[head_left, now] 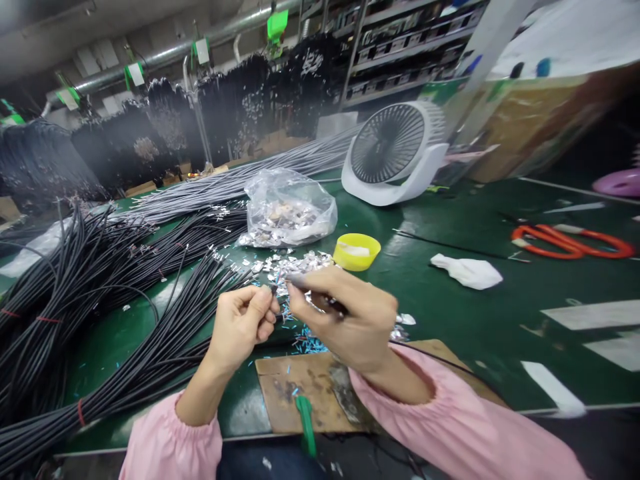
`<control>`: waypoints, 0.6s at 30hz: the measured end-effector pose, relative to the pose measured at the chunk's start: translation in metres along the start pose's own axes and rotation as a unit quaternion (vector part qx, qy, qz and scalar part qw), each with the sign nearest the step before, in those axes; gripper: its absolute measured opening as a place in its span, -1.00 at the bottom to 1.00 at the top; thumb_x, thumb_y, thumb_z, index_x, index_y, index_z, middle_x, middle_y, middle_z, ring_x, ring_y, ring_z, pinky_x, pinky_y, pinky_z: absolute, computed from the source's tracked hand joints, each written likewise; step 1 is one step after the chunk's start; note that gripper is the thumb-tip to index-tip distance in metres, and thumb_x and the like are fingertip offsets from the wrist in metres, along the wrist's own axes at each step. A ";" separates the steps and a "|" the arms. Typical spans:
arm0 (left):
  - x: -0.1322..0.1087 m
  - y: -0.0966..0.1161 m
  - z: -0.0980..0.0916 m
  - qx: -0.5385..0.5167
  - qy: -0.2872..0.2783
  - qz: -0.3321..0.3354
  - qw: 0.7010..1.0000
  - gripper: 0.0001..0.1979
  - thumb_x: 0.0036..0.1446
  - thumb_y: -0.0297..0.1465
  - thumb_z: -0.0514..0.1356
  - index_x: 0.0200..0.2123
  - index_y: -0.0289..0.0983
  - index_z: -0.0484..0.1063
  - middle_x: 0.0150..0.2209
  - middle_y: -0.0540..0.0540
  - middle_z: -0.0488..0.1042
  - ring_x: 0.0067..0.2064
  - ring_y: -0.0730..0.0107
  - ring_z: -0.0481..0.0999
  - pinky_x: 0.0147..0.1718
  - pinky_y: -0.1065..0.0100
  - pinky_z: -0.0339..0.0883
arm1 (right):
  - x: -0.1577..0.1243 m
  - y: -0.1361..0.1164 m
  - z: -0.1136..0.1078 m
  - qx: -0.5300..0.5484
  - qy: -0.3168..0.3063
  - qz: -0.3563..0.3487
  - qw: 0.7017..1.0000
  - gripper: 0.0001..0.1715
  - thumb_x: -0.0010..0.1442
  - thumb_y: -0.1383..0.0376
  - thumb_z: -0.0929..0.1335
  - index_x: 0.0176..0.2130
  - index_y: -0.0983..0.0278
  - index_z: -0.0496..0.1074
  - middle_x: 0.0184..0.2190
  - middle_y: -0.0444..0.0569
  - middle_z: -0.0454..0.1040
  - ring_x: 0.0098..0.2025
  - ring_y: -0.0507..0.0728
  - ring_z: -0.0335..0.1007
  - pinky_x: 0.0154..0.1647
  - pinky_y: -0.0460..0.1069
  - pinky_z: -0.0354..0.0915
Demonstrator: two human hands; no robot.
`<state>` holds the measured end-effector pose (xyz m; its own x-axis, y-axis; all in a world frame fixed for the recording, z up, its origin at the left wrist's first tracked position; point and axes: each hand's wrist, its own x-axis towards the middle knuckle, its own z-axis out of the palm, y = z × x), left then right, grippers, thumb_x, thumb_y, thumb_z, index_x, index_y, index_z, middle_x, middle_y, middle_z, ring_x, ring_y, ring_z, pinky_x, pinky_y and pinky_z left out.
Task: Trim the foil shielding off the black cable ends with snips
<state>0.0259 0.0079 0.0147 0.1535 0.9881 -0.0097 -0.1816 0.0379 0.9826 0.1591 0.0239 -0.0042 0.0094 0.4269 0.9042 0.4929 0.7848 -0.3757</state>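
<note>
Pink sleeves [170, 440] frame a brown board [290, 393] at the counter [450, 320] edge, just below the grip. Left hand [243, 323] is closed, thumb and forefinger pinching a small dark tip [274, 291]. Right hand [350, 320], just beside it, is closed round a thin dark piece [330, 305], too blurred to name. Metal scraps [295, 263] lie just beyond the grip, with a yellow bowl [356, 251] behind them. Black cables [100, 300] spread to its left.

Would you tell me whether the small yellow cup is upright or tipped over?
Upright: the yellow cup sits on its base on the green table, open mouth facing up, with something pale inside.
</note>
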 end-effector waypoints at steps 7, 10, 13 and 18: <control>0.001 0.000 -0.002 -0.010 0.039 0.013 0.999 -0.53 -0.16 -0.05 0.30 -0.63 -0.37 0.32 -0.70 0.09 0.22 -0.74 0.74 0.11 -0.76 0.59 -0.13 | -0.007 0.007 -0.003 0.015 -0.033 -0.150 0.988 -0.71 0.04 0.53 0.33 -0.24 0.23 0.42 -0.51 -0.09 0.50 -0.53 0.03 0.40 -0.55 -0.10 0.32; 0.001 0.001 -0.002 -0.008 0.049 0.021 0.999 -0.53 -0.18 -0.05 0.31 -0.62 -0.38 0.34 -0.69 0.09 0.24 -0.75 0.75 0.11 -0.77 0.59 -0.14 | 0.000 -0.002 -0.002 0.032 -0.009 -0.041 0.999 -0.83 0.02 0.50 0.36 -0.37 0.25 0.44 -0.54 -0.07 0.48 -0.55 0.01 0.38 -0.56 -0.11 0.31; 0.001 0.001 -0.002 0.000 0.047 0.020 0.999 -0.52 -0.22 -0.03 0.32 -0.61 -0.38 0.35 -0.70 0.09 0.24 -0.76 0.75 0.11 -0.79 0.59 -0.15 | 0.007 -0.007 -0.001 0.061 0.000 0.075 0.995 -0.90 0.01 0.47 0.37 -0.47 0.30 0.45 -0.60 -0.09 0.43 -0.60 -0.02 0.32 -0.60 -0.12 0.27; 0.001 0.001 -0.002 0.007 0.045 0.025 0.999 -0.52 -0.21 -0.03 0.31 -0.61 -0.37 0.37 -0.69 0.07 0.27 -0.75 0.74 0.14 -0.78 0.59 -0.10 | 0.010 -0.005 0.000 0.098 -0.030 0.129 0.986 -0.90 0.02 0.44 0.35 -0.49 0.33 0.47 -0.63 -0.12 0.41 -0.62 -0.03 0.27 -0.66 -0.13 0.20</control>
<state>0.0244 0.0091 0.0150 0.0563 0.9981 0.0230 -0.1735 -0.0129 0.9847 0.1569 0.0238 0.0064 0.0584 0.6442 0.7626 0.3027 0.7166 -0.6284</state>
